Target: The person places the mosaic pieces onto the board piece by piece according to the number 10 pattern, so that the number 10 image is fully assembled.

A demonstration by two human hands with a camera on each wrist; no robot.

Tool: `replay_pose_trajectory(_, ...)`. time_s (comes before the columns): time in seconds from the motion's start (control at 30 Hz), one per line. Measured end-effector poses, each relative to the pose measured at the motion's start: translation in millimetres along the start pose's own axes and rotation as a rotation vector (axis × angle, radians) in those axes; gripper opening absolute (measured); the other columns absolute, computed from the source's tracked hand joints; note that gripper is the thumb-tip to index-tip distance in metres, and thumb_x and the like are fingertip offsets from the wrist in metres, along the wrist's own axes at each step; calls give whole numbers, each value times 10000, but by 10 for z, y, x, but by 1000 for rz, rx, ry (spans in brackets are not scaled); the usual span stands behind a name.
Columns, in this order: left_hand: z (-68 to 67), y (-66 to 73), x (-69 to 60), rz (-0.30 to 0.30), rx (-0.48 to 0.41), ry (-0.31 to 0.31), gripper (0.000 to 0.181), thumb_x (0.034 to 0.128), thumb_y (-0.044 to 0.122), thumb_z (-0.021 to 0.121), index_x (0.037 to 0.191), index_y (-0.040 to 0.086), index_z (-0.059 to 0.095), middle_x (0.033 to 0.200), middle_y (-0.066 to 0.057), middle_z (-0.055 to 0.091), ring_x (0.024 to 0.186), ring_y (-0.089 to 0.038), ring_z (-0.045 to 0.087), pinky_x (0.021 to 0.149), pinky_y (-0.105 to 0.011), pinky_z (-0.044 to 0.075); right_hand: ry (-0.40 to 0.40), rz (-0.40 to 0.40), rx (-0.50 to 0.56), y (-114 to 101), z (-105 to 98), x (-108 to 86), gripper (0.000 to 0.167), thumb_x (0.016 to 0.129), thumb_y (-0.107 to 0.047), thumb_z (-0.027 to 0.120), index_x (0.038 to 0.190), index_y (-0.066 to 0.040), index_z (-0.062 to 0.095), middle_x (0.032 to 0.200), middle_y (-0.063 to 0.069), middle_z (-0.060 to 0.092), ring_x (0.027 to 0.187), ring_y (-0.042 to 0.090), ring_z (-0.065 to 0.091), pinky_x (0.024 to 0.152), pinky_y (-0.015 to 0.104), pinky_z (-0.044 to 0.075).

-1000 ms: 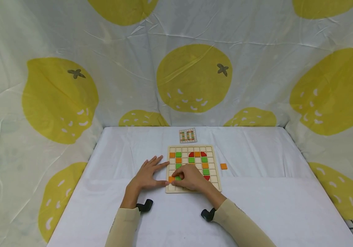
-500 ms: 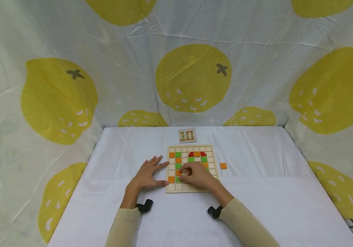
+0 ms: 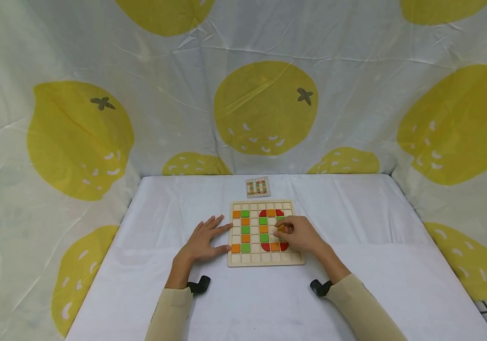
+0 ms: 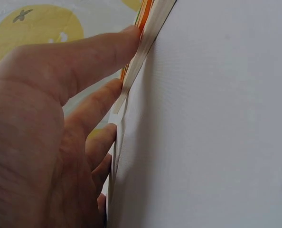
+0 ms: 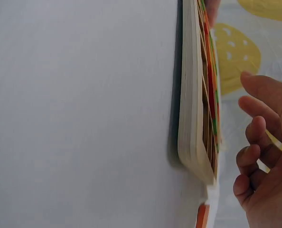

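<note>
A wooden grid board [image 3: 241,258] lies on the table, with orange, green and red tiles forming two shapes in its cells. My left hand [image 3: 202,241] is spread at the board's left side; its thumb and index finger touch the edge, as the left wrist view also shows. Over the right part of the board hovers my right hand [image 3: 303,234], fingers loosely bent and nothing visible between them. The right wrist view shows those fingers [image 5: 257,126] apart from the board. A loose orange tile [image 5: 202,216] lies beyond the board's corner there; in the head view the right hand hides it.
A small pattern card [image 3: 258,187] lies behind the board, printed with a similar coloured grid. White cloth covers the table [image 3: 162,203]. A lemon-print curtain [image 3: 175,109] rises at the back and both sides.
My right hand has moved right across the board, from the left shape's bottom tiles to the right shape, uncovering tiles and covering the loose orange tile. The left hand stays in place.
</note>
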State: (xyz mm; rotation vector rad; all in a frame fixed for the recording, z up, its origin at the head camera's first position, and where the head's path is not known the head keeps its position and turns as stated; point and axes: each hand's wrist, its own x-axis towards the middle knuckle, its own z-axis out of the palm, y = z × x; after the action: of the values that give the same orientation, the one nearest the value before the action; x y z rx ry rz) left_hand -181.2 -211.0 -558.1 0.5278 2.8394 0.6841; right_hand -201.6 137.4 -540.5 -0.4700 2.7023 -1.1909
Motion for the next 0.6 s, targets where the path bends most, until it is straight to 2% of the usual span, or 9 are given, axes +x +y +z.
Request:
replay_pose_trajectory(0.27, -2, 3, 1, 0, -7, 11, 714, 897, 623, 646, 1540, 357, 490, 1710, -5, 273, 1610, -299, 168, 1290, -597, 99, 53, 58, -55, 286, -358, -120, 257, 910, -318, 793, 1093, -138, 783, 718, -3, 530, 691, 146, 483, 586, 249, 371)
replay_pose_trajectory(0.4, 2, 4, -7, 6, -12, 21, 693, 913, 617, 636, 1536, 348, 499, 1707, -11, 281, 1608, -308, 174, 1287, -603, 102, 80, 80, -93, 478, -491, -175, 296, 900, -341, 804, 1107, -131, 781, 728, -10, 553, 686, 149, 495, 575, 246, 391)
replay_pose_trajectory(0.6, 0, 14, -11, 7, -9, 31, 708, 903, 638, 638, 1531, 339, 509, 1703, -18, 292, 1604, -316, 185, 1284, -608, 113, 93, 136, -148, 674, -659, -260, 251, 921, -295, 771, 1119, -140, 777, 760, 2, 560, 702, 166, 498, 584, 250, 404)
